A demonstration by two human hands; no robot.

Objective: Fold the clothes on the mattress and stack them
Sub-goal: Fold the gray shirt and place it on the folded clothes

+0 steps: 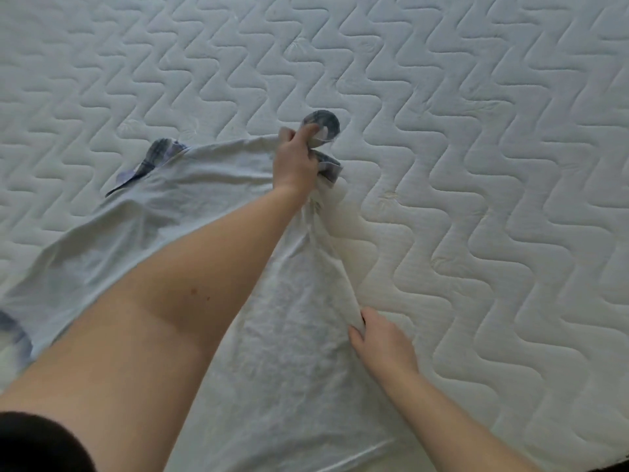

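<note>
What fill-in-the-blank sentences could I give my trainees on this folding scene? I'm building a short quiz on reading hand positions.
1. The pale shirt lies on a quilted white ____.
2. The left hand grips the shirt's dark-trimmed ____.
3. The right hand pinches the shirt's ____ edge.
4. Nearer the camera of the two hands is the ____ hand.

Missing words: mattress; sleeve; right; right
</note>
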